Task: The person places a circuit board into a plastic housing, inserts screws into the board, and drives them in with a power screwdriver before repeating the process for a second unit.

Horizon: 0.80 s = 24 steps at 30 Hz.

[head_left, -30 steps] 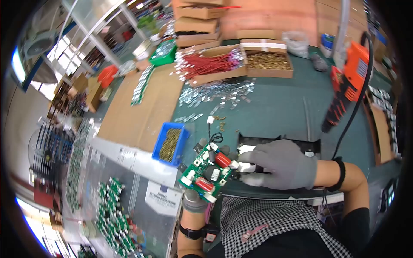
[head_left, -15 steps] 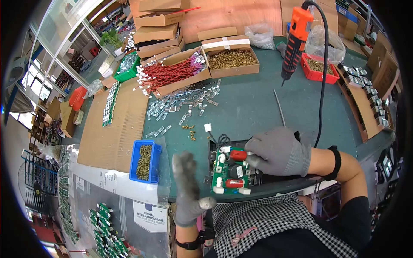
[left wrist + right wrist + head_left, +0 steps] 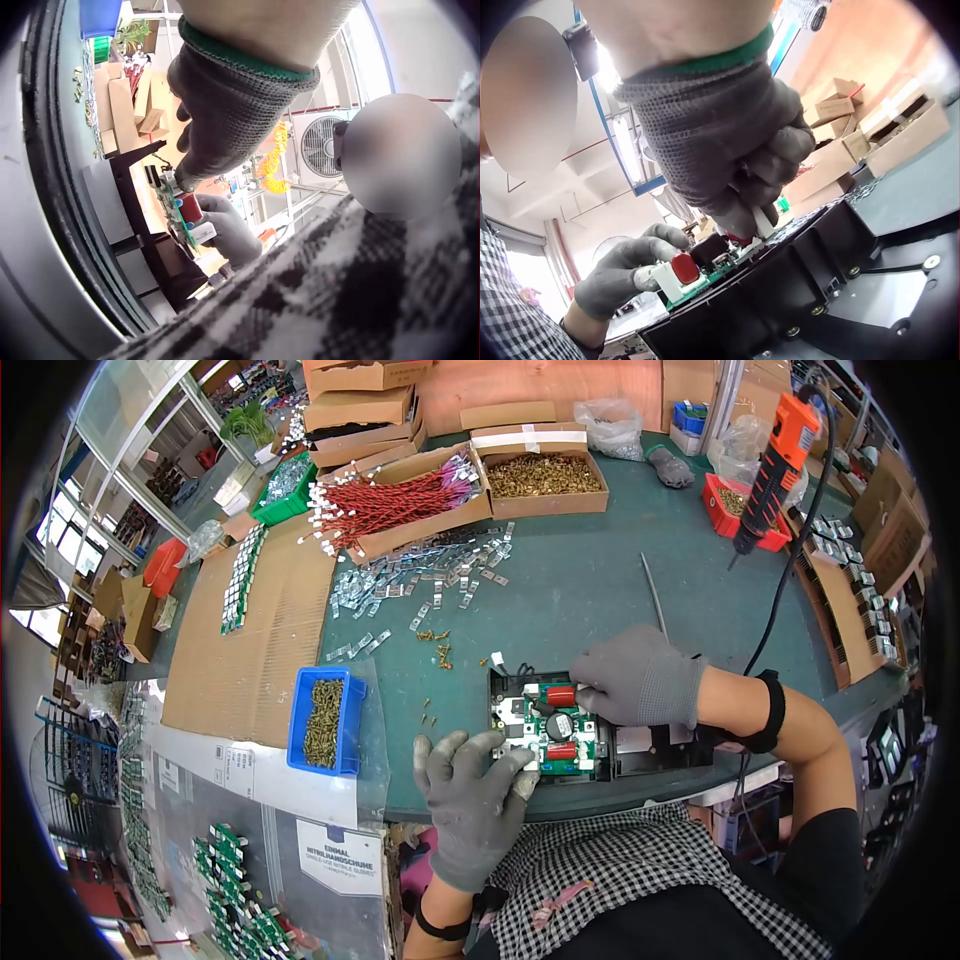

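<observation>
A green circuit board (image 3: 562,726) with red and black components sits in the left part of a black plastic housing (image 3: 655,758) at the table's near edge. My gloved right hand (image 3: 640,678) pinches the board's far right side; a white connector (image 3: 765,222) shows between its fingers in the right wrist view. At the near left corner, the thumb and index finger of my gloved left hand (image 3: 472,800) grip the board beside a white part. The left wrist view shows the board (image 3: 180,214) edge-on between both hands. A white plug on a black wire (image 3: 498,659) lies beyond the housing.
A blue bin of screws (image 3: 354,720) stands left, with loose brass screws (image 3: 442,652) nearby. Metal clips (image 3: 410,575), red wires (image 3: 410,510) and a box of brass parts (image 3: 545,475) lie farther back. An orange electric screwdriver (image 3: 775,475) hangs at right by its cable.
The board has gone from tilted in my left hand to lying in the housing. My left hand let go, opened beside it, then came back to its near left corner. My right hand moved onto the board.
</observation>
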Motion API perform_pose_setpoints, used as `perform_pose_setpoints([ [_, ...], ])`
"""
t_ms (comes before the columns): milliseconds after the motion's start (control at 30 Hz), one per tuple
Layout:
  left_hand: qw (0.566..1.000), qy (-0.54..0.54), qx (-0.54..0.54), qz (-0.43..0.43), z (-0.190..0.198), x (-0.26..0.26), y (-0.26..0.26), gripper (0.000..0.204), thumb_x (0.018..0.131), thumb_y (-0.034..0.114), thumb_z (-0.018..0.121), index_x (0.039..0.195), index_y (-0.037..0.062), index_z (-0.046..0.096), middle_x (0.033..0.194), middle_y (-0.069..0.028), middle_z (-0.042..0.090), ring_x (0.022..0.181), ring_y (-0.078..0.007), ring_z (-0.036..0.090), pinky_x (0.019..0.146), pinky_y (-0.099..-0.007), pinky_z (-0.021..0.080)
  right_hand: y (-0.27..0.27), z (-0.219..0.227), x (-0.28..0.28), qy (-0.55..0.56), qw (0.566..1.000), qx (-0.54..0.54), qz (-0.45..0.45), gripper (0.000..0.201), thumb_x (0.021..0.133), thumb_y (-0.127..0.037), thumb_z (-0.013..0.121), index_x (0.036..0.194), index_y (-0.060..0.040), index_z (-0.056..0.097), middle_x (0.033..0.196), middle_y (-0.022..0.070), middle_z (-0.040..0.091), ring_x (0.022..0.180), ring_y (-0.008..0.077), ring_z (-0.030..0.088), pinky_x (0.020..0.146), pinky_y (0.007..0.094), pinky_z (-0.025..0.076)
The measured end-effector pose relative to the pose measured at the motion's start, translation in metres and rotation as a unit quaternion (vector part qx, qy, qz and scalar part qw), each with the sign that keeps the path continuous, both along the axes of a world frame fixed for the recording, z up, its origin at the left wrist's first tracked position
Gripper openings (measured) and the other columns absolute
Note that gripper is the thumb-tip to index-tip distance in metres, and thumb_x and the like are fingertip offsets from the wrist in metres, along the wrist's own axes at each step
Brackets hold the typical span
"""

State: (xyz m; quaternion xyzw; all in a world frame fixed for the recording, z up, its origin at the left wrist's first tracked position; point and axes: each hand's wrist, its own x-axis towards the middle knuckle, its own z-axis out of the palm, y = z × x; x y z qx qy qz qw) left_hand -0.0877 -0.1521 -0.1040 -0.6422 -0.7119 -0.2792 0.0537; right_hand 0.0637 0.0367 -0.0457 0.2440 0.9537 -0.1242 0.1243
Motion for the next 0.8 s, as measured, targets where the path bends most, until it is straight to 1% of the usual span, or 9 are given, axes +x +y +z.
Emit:
perform_pose_setpoints([
  [200, 0.999, 0.023, -0.022, 0.015, 0.003, -0.002, 0.003, 0.017, 0.076, 0.028, 0.075, 0.091, 0.0200, 0.073, 0.113, -0.0033, 0.060, 0.118, -0.0310, 0.045, 0.109, -0.0577, 0.023, 0.005, -0.006, -0.019, -0.048, 0.998, 0.020, 0.036, 0.025, 0.087, -0.028, 0.057, 0.091, -0.0059, 0.068, 0.086, 0.0137, 0.068, 0.084, 0.0303, 0.068, 0.075, 0.0433, 0.054],
  [300, 0.999, 0.032, -0.036, 0.016, -0.003, 0.002, 0.005, 0.016, 0.076, 0.027, 0.074, 0.090, 0.0188, 0.072, 0.117, -0.0040, 0.061, 0.119, -0.0318, 0.046, 0.110, -0.0578, 0.023, 0.007, -0.018, -0.028, -0.137, 0.988, 0.033, 0.060, 0.025, 0.088, -0.029, 0.055, 0.089, -0.0084, 0.069, 0.082, 0.0121, 0.067, 0.078, 0.0303, 0.068, 0.070, 0.0435, 0.054],
  [400, 0.998, 0.031, -0.045, 0.018, -0.005, 0.004, 0.007, 0.017, 0.077, 0.027, 0.073, 0.092, 0.0178, 0.072, 0.117, -0.0045, 0.061, 0.119, -0.0322, 0.047, 0.111, -0.0572, 0.023, 0.005, -0.024, -0.034, -0.187, 0.980, 0.047, 0.058, 0.023, 0.085, -0.027, 0.058, 0.091, -0.0088, 0.071, 0.083, 0.0119, 0.068, 0.079, 0.0303, 0.068, 0.072, 0.0434, 0.054],
  [533, 0.994, 0.046, -0.095, 0.026, -0.002, 0.004, 0.003, 0.024, 0.079, 0.027, 0.071, 0.101, 0.0173, 0.070, 0.118, -0.0054, 0.060, 0.119, -0.0327, 0.048, 0.111, -0.0561, 0.023, 0.000, -0.021, -0.027, -0.115, 0.990, 0.056, 0.057, 0.022, 0.081, -0.020, 0.065, 0.094, -0.0050, 0.073, 0.093, 0.0133, 0.068, 0.091, 0.0289, 0.067, 0.077, 0.0416, 0.055],
  [567, 0.997, 0.021, -0.073, 0.029, -0.001, 0.000, -0.003, 0.027, 0.079, 0.028, 0.071, 0.104, 0.0174, 0.069, 0.118, -0.0055, 0.060, 0.120, -0.0324, 0.048, 0.111, -0.0561, 0.023, -0.002, -0.017, -0.024, -0.100, 0.991, 0.057, 0.064, 0.023, 0.081, -0.020, 0.065, 0.097, -0.0055, 0.072, 0.096, 0.0128, 0.067, 0.094, 0.0284, 0.066, 0.078, 0.0410, 0.054],
  [633, 0.998, -0.025, -0.025, 0.046, -0.001, -0.009, -0.021, 0.032, 0.080, 0.029, 0.070, 0.110, 0.0178, 0.067, 0.119, -0.0059, 0.059, 0.121, -0.0319, 0.047, 0.111, -0.0561, 0.024, 0.001, -0.023, -0.007, 0.049, 0.996, 0.040, 0.064, 0.029, 0.080, -0.020, 0.067, 0.105, -0.0063, 0.068, 0.099, 0.0127, 0.064, 0.093, 0.0284, 0.064, 0.076, 0.0413, 0.052],
  [700, 0.987, -0.013, -0.027, 0.159, -0.004, -0.023, -0.053, 0.036, 0.080, 0.032, 0.070, 0.113, 0.0179, 0.066, 0.120, -0.0054, 0.059, 0.122, -0.0308, 0.047, 0.111, -0.0558, 0.024, 0.004, -0.017, 0.002, 0.139, 0.989, 0.018, 0.054, 0.034, 0.078, -0.019, 0.067, 0.109, -0.0065, 0.064, 0.097, 0.0136, 0.063, 0.087, 0.0295, 0.063, 0.072, 0.0404, 0.050],
  [767, 0.959, -0.007, -0.047, 0.280, -0.004, -0.035, -0.098, 0.036, 0.080, 0.032, 0.070, 0.112, 0.0172, 0.066, 0.118, -0.0051, 0.059, 0.121, -0.0309, 0.048, 0.111, -0.0553, 0.025, 0.002, -0.009, 0.007, 0.214, 0.975, -0.056, -0.005, 0.030, 0.077, -0.013, 0.064, 0.106, -0.0042, 0.063, 0.093, 0.0135, 0.061, 0.083, 0.0284, 0.061, 0.073, 0.0370, 0.048],
  [800, 0.938, 0.004, -0.068, 0.339, -0.006, -0.040, -0.123, 0.035, 0.078, 0.031, 0.070, 0.110, 0.0163, 0.066, 0.116, -0.0056, 0.059, 0.119, -0.0310, 0.049, 0.110, -0.0542, 0.026, 0.009, -0.013, 0.012, 0.233, 0.970, -0.067, -0.001, 0.030, 0.077, -0.009, 0.062, 0.106, -0.0032, 0.063, 0.091, 0.0119, 0.060, 0.080, 0.0253, 0.059, 0.072, 0.0343, 0.046],
])
